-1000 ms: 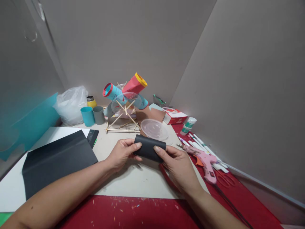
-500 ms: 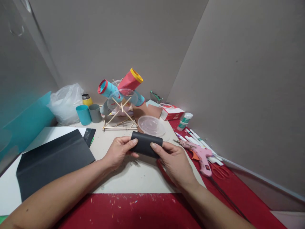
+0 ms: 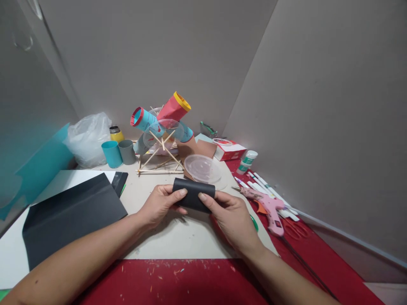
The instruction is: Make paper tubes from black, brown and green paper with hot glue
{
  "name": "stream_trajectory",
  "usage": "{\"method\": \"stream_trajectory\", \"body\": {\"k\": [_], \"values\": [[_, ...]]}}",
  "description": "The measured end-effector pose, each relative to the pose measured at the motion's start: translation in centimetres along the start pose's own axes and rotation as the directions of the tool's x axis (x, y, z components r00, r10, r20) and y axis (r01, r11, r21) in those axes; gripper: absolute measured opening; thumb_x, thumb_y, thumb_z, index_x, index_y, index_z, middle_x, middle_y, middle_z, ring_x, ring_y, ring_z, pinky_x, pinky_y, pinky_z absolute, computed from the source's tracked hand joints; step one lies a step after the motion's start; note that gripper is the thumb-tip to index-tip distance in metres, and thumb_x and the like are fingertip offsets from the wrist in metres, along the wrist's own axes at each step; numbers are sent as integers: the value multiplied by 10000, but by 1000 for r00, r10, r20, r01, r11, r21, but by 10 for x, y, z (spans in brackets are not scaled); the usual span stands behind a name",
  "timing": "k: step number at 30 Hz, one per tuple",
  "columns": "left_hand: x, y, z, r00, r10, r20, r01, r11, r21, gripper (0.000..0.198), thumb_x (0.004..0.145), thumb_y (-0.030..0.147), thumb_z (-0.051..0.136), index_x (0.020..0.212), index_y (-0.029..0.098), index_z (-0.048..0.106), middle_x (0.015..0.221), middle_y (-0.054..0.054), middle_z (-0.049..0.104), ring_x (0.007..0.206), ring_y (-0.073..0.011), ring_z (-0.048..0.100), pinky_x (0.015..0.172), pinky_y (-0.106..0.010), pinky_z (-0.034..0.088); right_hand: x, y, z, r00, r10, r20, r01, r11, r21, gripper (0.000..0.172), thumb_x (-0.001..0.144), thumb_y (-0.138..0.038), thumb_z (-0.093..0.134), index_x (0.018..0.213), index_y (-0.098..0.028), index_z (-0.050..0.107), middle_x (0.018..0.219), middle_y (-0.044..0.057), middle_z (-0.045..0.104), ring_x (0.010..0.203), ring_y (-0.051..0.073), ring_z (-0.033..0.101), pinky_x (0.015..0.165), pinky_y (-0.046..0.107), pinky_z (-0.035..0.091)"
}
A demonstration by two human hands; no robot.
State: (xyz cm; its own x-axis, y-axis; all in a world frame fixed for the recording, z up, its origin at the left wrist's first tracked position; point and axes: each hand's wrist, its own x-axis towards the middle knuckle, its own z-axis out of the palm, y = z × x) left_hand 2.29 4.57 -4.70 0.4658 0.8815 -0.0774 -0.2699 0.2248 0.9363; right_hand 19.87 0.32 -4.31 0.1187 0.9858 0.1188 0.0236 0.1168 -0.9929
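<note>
While left hand (image 3: 163, 202) and right hand (image 3: 231, 214) pinch the black paper tube (image 3: 192, 189) (likely light, crushable), grip closed, its ends suit holding.

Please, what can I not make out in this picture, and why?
In the head view:
Inside of the black roll: hidden by its own wall.
Green object: mostly hidden behind the right hand.
Near part of the black sheet: covered by the left forearm.
Plastic bag, anything inside: blurred by its cloudy film.
White container, any writing: too small.
</note>
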Motion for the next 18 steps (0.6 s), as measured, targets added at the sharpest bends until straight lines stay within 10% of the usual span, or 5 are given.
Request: {"method": "stream_trajectory", "body": {"k": [18], "values": [[9,16,-12,990,-115,-83,99,980,-171,245,746,235,783,933,90,721,846,-84,713,618,-108,643,479,-173,581,2,-9,-2,978,-176,-115,185,980,71,240,797,-389,670,710,-165,678,674,7,614,656,148,517,622,265,423]]}}
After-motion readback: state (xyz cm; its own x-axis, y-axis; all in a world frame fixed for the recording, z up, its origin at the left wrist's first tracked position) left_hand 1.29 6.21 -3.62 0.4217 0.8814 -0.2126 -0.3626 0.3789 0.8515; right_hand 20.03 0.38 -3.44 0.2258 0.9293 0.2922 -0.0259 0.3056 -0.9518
